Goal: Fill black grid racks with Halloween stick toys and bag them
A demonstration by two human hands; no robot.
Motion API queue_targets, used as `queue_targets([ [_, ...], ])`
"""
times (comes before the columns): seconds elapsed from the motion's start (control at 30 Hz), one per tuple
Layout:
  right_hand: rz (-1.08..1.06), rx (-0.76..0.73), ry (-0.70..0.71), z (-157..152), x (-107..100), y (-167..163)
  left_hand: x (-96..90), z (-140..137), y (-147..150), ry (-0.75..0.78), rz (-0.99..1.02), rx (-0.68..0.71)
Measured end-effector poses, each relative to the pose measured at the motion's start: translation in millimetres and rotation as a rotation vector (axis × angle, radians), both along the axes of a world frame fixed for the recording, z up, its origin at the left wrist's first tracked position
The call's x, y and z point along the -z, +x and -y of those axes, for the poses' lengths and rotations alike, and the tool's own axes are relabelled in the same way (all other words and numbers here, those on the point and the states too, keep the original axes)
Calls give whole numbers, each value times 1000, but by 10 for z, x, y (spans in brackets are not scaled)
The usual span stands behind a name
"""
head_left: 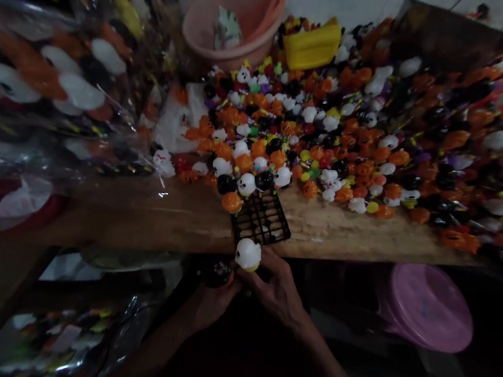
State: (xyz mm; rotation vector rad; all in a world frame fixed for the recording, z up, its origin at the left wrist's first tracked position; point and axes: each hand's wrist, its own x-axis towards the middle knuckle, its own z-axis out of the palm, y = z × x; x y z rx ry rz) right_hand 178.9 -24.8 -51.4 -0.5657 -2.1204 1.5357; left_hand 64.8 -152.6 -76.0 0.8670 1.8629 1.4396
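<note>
Just off the front edge of the wooden table, my two hands meet. Closed fingers of my right hand are on a small white figure with a round head and a yellowish base. My left hand is closed around a black round-headed figure, with a bit of orange beside it. Beyond the hands lies a black plastic grid tray. Orange, white and black figures stand together at its far end, an orange one nearest. My fingertips are partly hidden by the figures.
A big heap of small figures covers the back and right of the wooden table. Behind are a pink basin and a yellow basket. Clear bags of figures bulge at left. A pink stool stands below right.
</note>
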Motion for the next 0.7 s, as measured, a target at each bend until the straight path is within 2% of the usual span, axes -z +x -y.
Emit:
queue_targets([
  [0.13,-68,171,154,-377,-54,11,4,-115,15,-19,258,69],
  [0.2,-44,181,220,-526,-40,-52,3,-170,17,-14,329,21],
  [0.3,9,169,272,-649,56,-224,-53,-235,-16,53,312,-75],
  [0.47,103,253,256,-692,219,-430,-258,-242,-169,184,162,-244],
  [0.6,4,226,242,-696,288,-421,-374,-258,-252,202,126,-232],
  [0.7,27,280,144,-698,320,-395,-382,-292,-241,143,159,-176],
])
